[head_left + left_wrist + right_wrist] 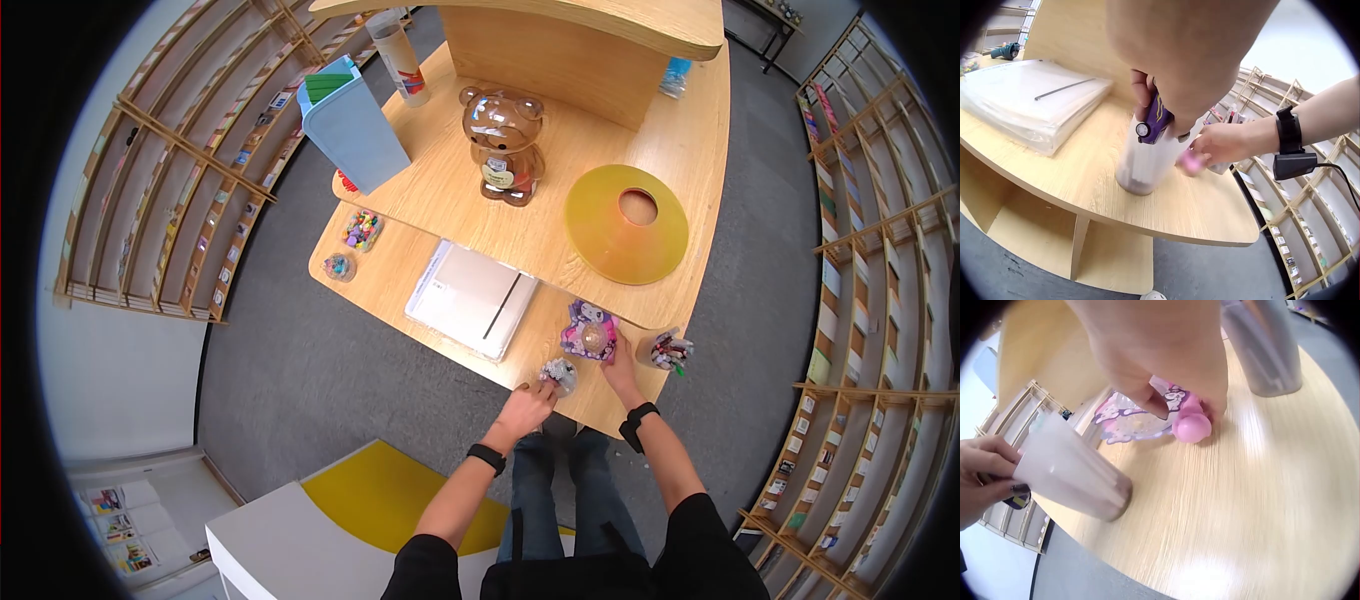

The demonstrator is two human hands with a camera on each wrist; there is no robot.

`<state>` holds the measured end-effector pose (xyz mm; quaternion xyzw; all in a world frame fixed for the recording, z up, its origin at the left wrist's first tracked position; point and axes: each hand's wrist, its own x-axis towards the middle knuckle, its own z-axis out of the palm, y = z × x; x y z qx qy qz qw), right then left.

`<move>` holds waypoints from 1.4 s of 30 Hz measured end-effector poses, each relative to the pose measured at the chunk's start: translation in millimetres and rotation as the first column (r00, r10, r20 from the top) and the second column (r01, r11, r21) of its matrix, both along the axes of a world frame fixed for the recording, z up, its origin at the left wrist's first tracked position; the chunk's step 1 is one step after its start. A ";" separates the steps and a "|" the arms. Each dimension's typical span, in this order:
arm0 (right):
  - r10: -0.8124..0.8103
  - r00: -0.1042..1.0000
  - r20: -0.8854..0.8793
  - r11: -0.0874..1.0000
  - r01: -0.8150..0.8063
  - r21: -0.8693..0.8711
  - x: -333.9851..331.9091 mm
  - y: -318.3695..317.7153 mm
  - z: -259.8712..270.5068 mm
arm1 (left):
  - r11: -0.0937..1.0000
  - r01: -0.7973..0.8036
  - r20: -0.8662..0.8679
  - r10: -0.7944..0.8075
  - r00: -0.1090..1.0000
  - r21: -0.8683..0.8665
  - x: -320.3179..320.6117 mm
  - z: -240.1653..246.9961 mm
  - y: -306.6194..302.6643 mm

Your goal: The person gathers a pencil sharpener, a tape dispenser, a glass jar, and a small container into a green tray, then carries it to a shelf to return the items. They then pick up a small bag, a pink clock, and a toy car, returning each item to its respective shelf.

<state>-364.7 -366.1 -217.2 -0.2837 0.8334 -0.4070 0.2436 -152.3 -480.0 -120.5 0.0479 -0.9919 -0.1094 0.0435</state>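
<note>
Now | left hand [527,405] curled on cup [560,374] | right hand [620,362] pinches pink ball [1192,427]

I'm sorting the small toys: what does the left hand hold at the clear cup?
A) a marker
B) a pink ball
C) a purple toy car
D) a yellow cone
C: the left hand pinches a purple toy car at the rim of the clear cup.

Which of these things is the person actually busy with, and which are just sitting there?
In hand: left hand, purple toy car, clear cup; right hand, pink ball, pink toy pack.
Lying about: bear jar, yellow cone, wrapped pad, blue box, pen cup.
</note>
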 end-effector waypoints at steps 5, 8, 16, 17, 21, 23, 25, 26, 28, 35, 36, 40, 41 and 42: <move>-0.092 0.992 0.085 0.995 0.087 0.057 8.9 8.6 -13.9 | 0.998 -0.049 0.036 0.050 0.998 -0.035 -4.6 4.1 -0.4; -0.108 0.991 0.077 0.989 0.100 0.110 16.6 5.1 1.5 | 0.998 -0.067 0.048 0.068 0.997 -0.020 -2.8 -1.3 -0.4; -0.016 0.957 -0.291 0.991 0.054 0.122 35.0 10.8 28.8 | 0.786 -0.311 -0.022 0.381 0.924 0.533 8.3 59.3 10.9; 0.011 0.916 -0.400 0.991 0.042 0.124 39.5 13.6 42.3 | 0.643 -0.373 0.034 0.475 0.879 0.669 7.3 67.3 12.5; 0.188 0.982 0.025 0.981 -0.187 -0.057 46.1 26.4 95.5 | 0.636 -0.255 -0.180 0.537 0.824 0.729 -2.9 51.7 13.4; 0.274 0.905 0.325 0.954 -0.213 -0.212 58.1 29.3 145.2 | 0.452 -0.214 -0.101 0.577 0.811 0.866 -12.4 55.1 17.5; 0.300 0.885 0.356 0.938 -0.205 -0.280 67.4 29.7 193.0 | 0.350 -0.174 -0.053 0.552 0.832 0.921 -20.5 73.8 16.8; 0.330 0.857 0.396 0.919 -0.197 -0.341 70.6 29.2 210.9 | 0.381 -0.156 -0.080 0.535 0.841 0.911 -24.7 85.5 16.6; 0.350 0.898 0.266 0.905 -0.251 -0.343 71.7 28.6 235.7 | 0.386 -0.116 -0.106 0.509 0.854 0.915 -32.3 103.9 19.8; 0.278 0.960 -0.045 0.911 -0.278 -0.304 66.0 46.0 287.7 | 0.011 0.017 -0.020 0.449 0.893 1.000 -41.6 142.1 18.5; 0.252 0.967 -0.047 0.912 -0.254 -0.323 66.1 49.3 292.9 | -0.195 0.010 0.076 0.428 0.901 0.981 -38.2 163.5 20.2; 0.205 0.953 -0.224 0.888 -0.277 -0.368 66.4 55.1 311.0 | 0.029 -0.098 0.088 0.251 0.964 0.995 -29.5 175.4 10.8; 0.209 0.949 -0.235 0.882 -0.286 -0.373 65.8 54.3 312.6 | 0.037 -0.089 0.077 0.258 0.963 0.995 -29.8 178.7 9.0; 0.217 0.935 -0.281 0.884 -0.310 -0.351 65.4 54.1 311.2 | 0.060 -0.111 0.093 0.244 0.965 0.992 -29.1 181.7 8.3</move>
